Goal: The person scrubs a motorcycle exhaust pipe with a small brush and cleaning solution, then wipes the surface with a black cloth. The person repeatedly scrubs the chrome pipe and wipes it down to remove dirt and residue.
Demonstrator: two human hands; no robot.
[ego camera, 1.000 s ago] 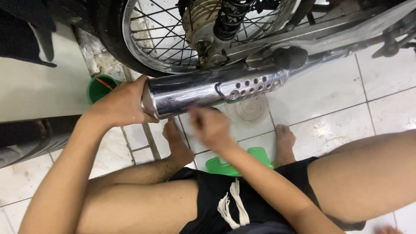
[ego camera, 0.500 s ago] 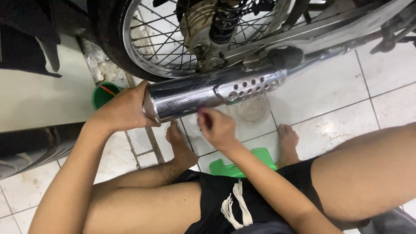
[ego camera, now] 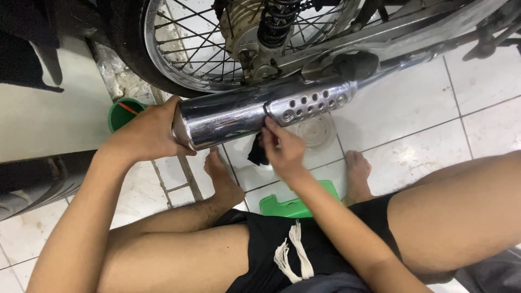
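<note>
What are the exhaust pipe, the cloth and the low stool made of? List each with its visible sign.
Exhaust pipe: looks like chromed metal, since it mirrors the tiles; the left hand grips its end.
Cloth: dark, limp fabric hanging from the right hand; the weave is too small to tell.
Low stool: probably moulded plastic, uniformly bright green with a smooth edge.

Open tiled floor [ego camera: 412, 108] right of exhaust pipe [ego camera: 233, 111]; spoked wheel [ego camera: 206, 49] blocks above, green bucket [ego camera: 122, 111] and feet crowd below.
</note>
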